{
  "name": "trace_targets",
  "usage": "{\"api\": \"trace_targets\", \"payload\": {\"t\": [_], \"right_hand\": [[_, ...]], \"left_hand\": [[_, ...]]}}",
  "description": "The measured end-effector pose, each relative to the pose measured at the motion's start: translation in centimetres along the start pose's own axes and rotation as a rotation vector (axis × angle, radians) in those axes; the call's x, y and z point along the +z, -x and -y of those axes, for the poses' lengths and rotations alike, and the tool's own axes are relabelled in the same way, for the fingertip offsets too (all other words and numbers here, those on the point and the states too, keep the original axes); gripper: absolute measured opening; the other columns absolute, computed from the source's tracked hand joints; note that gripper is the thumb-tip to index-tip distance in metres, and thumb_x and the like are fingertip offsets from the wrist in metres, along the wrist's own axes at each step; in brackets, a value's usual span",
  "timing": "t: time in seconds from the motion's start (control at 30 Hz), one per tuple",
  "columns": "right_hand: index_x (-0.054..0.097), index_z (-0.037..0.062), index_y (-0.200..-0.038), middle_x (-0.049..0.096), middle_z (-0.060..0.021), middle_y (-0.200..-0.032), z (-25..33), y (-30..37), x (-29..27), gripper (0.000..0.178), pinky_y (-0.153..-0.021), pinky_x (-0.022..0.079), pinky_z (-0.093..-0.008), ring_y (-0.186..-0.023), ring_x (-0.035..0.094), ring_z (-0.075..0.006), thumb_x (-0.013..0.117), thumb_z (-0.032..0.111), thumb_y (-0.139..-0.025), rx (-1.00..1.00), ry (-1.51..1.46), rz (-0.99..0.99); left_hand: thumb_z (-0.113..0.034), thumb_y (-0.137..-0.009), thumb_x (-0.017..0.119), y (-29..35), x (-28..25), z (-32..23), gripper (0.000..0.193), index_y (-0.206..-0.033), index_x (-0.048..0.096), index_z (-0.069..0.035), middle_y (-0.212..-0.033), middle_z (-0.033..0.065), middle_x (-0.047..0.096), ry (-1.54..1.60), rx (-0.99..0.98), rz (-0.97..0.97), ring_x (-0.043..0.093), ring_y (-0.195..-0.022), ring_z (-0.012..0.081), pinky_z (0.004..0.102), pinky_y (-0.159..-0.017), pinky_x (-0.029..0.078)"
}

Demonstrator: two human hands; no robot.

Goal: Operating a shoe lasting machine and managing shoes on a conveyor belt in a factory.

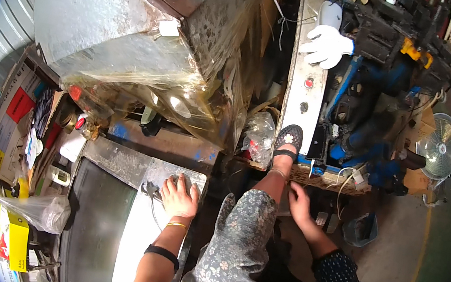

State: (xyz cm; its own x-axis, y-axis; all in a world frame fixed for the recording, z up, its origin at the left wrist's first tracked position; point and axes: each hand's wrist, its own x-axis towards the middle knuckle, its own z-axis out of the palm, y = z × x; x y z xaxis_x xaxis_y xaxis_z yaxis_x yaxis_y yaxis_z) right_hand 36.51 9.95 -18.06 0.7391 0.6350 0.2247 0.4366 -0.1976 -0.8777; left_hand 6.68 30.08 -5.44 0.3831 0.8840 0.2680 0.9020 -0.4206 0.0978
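My left hand (179, 197) lies flat with its fingers spread on the pale metal top (174, 172) of a low bench or machine. Just beside its thumb-free edge is a small dark metal tool (152, 189) with a curved grey part; its exact kind is unclear. My right hand (300, 203) hangs beside my lower leg, fingers loosely stretched, with nothing visible in it. My foot, in a black shoe (289, 136) with a flower, rests on a long white machine panel (303, 112). A red button (308, 83) and a white glove (327, 47) are farther up that panel.
A large metal hood (105, 12) draped in yellowish plastic film fills the far left. Dark machinery (380, 41) stands at right, with a fan (440, 147) beyond it. A clear plastic bin (361, 228) sits on the floor. Boxes and a plastic bag (51, 213) crowd the left.
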Motion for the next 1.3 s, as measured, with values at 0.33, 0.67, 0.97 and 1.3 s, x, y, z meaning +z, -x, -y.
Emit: {"api": "trace_targets", "payload": {"t": [0.33,0.67,0.97,1.3], "right_hand": [[0.061,0.0014,-0.124,0.064,-0.0218,-0.118,9.7,20.6,-12.3,0.042,-0.099,0.046,-0.0417,-0.115,0.059,-0.0346,0.051,0.033,-0.099,0.277,-0.007,0.742],[0.043,-0.0012,-0.139,0.033,-0.0348,-0.145,18.7,23.5,-11.0,0.058,-0.113,0.027,-0.0553,-0.132,0.033,-0.0564,0.049,0.032,-0.092,-0.388,0.479,0.787],[0.069,-0.0069,-0.099,0.041,-0.0313,-0.142,20.9,24.4,-8.7,0.038,-0.104,0.034,-0.064,-0.128,0.037,-0.0586,0.058,0.024,-0.08,-0.67,0.673,0.694],[0.069,-0.0005,-0.104,0.044,-0.0253,-0.142,21.8,25.1,-9.6,0.035,-0.102,0.035,-0.0641,-0.128,0.039,-0.0544,0.058,0.022,-0.08,-0.544,0.555,0.666]], "left_hand": [[-0.052,-0.085,0.058,-1.1,-1.1,1.3,0.073,-0.142,0.046,-0.008,-0.145,0.0242,0.039,0.14,-0.153,0.306,0.032,-0.136,0.0413,0.0478,-0.115,0.024],[-0.028,-0.095,0.06,18.6,-17.7,-3.2,0.068,-0.145,0.031,0.007,-0.144,0.0281,0.041,1.01,0.02,0.342,0.039,-0.136,0.037,0.0418,-0.112,0.032],[-0.036,-0.081,0.07,27.5,-17.3,-1.4,0.091,-0.143,0.025,0.014,-0.14,0.0442,0.03,0.475,0.262,0.003,0.037,-0.126,0.0576,0.0548,-0.107,0.034],[-0.033,-0.078,0.072,26.9,-16.2,-0.6,0.09,-0.143,0.027,0.011,-0.141,0.0396,0.033,0.534,0.2,0.003,0.038,-0.128,0.0542,0.0531,-0.108,0.034]]}}
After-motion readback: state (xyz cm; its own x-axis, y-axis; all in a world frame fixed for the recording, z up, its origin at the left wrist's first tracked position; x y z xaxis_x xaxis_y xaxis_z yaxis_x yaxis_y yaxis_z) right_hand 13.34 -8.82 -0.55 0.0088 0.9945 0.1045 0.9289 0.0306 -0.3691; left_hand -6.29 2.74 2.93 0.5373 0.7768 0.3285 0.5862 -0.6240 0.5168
